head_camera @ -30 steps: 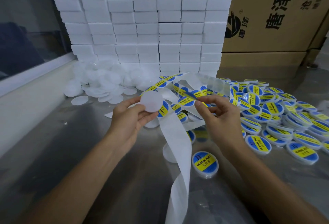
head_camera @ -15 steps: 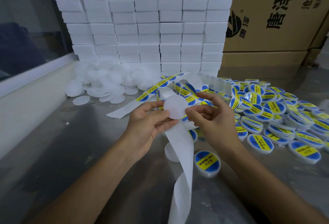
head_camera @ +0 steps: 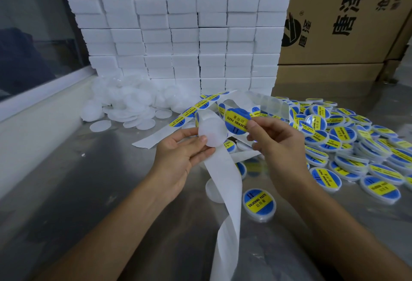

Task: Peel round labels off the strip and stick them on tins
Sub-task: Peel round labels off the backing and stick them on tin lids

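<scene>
Holding a plain white tin (head_camera: 211,132) between thumb and fingers, the left hand (head_camera: 180,158) lifts it above the table (head_camera: 89,191). Beside it, the right hand (head_camera: 276,144) pinches a blue-and-yellow label (head_camera: 236,121), seemingly touching the tin's edge. The strip (head_camera: 225,182) hangs below; labelled tins (head_camera: 347,146) lie at right.

Round label (head_camera: 236,121) pinched in right hand (head_camera: 278,144): blue with a yellow band, black "SOLDERING PASTE" plus Chinese characters, seen upside down. Labelled tin (head_camera: 259,203) alone on worktop: same "SOLDERING PASTE", Chinese line beneath, "II"-like mark on the blue above. Pile of labelled tins (head_camera: 347,146) repeats that print. Cardboard carton (head_camera: 347,19): big black "唐泽", "A", round black logo; other characters too cropped to read.
</scene>
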